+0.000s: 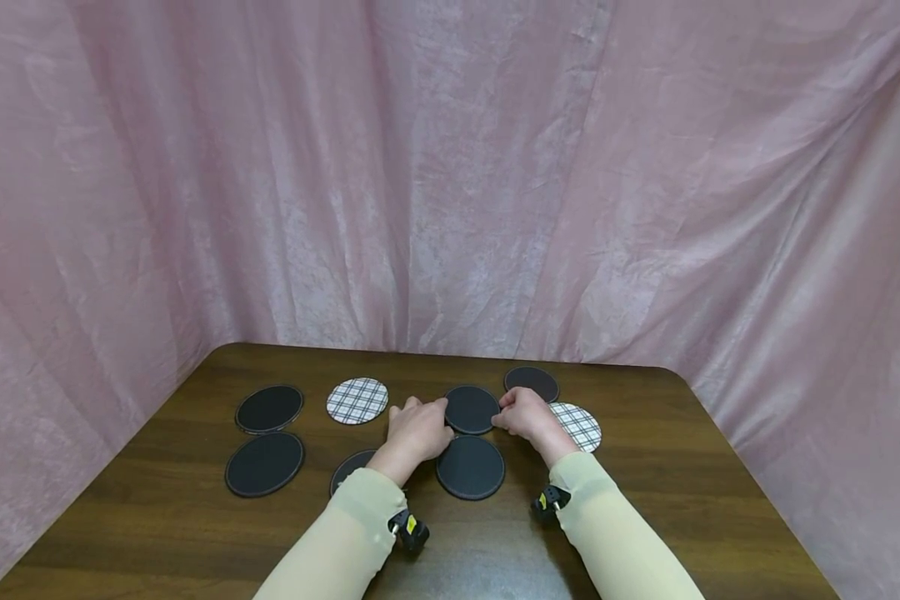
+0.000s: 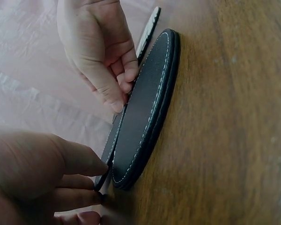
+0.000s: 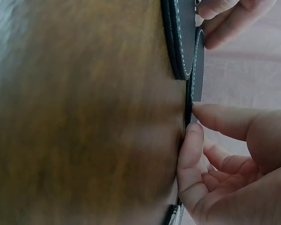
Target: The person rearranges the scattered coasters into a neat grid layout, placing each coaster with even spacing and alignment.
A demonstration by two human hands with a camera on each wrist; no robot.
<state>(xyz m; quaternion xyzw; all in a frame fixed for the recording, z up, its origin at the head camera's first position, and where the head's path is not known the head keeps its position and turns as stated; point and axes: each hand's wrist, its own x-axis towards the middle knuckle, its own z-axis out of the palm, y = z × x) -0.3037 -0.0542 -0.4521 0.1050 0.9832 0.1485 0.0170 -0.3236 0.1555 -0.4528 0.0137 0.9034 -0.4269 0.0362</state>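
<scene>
Both hands are at a round black coaster (image 1: 471, 409) with pale edge stitching. My left hand (image 1: 420, 429) holds its left edge between thumb and fingers, as the left wrist view shows. At the opposite edge, my right hand (image 1: 528, 414) pinches the rim with thumb and forefinger in the right wrist view. Just in front lies another black coaster (image 1: 470, 468); the left wrist view shows two layers at its edge (image 2: 152, 122). Behind my left forearm, one more dark coaster (image 1: 350, 468) is partly hidden.
Two black coasters (image 1: 269, 409) lie at the left of the wooden table (image 1: 690, 500). A white checked coaster (image 1: 357, 401) lies back left. Beyond my right hand are a dark coaster (image 1: 532, 382) and a second checked coaster (image 1: 579, 427). Pink curtain (image 1: 450, 167) hangs behind.
</scene>
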